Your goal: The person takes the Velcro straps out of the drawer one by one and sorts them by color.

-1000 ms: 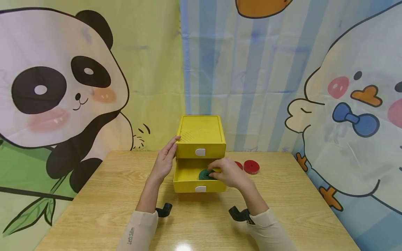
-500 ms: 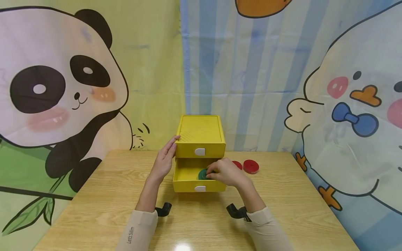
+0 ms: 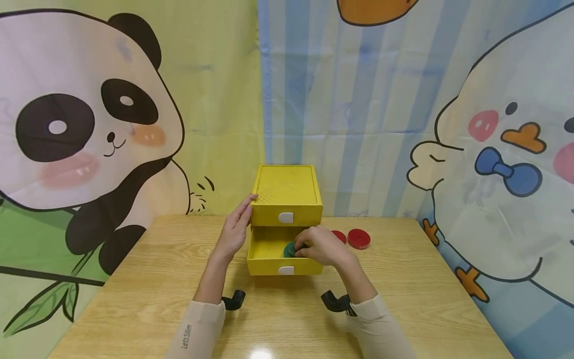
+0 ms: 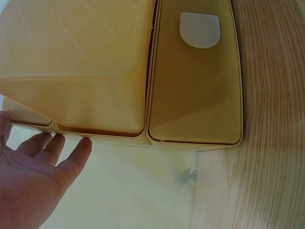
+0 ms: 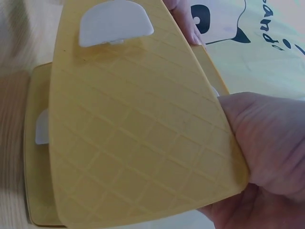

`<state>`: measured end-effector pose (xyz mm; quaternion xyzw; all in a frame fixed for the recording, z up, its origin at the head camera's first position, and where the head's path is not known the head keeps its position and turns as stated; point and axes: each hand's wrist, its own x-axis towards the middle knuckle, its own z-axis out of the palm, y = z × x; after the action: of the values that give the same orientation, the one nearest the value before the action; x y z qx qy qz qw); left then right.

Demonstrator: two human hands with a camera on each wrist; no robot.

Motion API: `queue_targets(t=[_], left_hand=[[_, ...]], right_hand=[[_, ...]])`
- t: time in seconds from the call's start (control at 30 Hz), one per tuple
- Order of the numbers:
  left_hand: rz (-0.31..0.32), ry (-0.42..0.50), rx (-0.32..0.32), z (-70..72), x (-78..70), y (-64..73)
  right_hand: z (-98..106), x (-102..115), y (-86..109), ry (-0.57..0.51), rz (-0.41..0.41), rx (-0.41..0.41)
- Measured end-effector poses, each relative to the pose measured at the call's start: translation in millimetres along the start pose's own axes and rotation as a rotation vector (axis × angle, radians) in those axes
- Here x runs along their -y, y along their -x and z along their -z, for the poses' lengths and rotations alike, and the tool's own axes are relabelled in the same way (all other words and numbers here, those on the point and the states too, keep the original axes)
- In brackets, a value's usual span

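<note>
My left hand (image 3: 234, 230) steadies the left side of a small yellow drawer cabinet (image 3: 287, 182), its fairly straight fingers (image 4: 76, 160) along the frame's edge in the left wrist view. A lower drawer (image 3: 264, 268) is pulled out. Inside it, at the front right, a green round disc (image 3: 289, 251) shows beside my right fingers. My right hand (image 3: 326, 245) reaches over the drawer's right wall with thumb and fingers curled, pinching at green; the fingers hide part of it. In the right wrist view, the drawer front (image 5: 138, 119) blocks the disc, and my right hand (image 5: 269, 138) bends around its edge.
Two red round discs lie on the wooden table (image 3: 403, 299) right of the cabinet; the nearer red disc (image 3: 359, 239) is whole in view, the other partly behind my right hand. Beneath the open drawer sits a closed one (image 4: 195, 95). A printed curtain (image 3: 314, 99) hangs behind.
My right fingers have shifted slightly left over the green disc in the drawer, and the right forearm has moved a little left. My left hand and the cabinet stay in place.
</note>
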<state>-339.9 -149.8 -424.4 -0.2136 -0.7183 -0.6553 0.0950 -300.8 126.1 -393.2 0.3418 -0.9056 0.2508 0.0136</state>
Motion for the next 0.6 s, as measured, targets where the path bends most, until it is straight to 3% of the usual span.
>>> queue_targets(t=[0.33, 0.6], left_hand=[[0.004, -0.006, 0.0, 0.2, -2.0, 0.7], [0.008, -0.004, 0.0, -0.2, -2.1, -0.3]], right_hand=[[0.4, 1.2, 5.3, 0.104, 0.072, -0.073], [11.0, -4.0, 11.5, 0.013, 0.072, -0.09]])
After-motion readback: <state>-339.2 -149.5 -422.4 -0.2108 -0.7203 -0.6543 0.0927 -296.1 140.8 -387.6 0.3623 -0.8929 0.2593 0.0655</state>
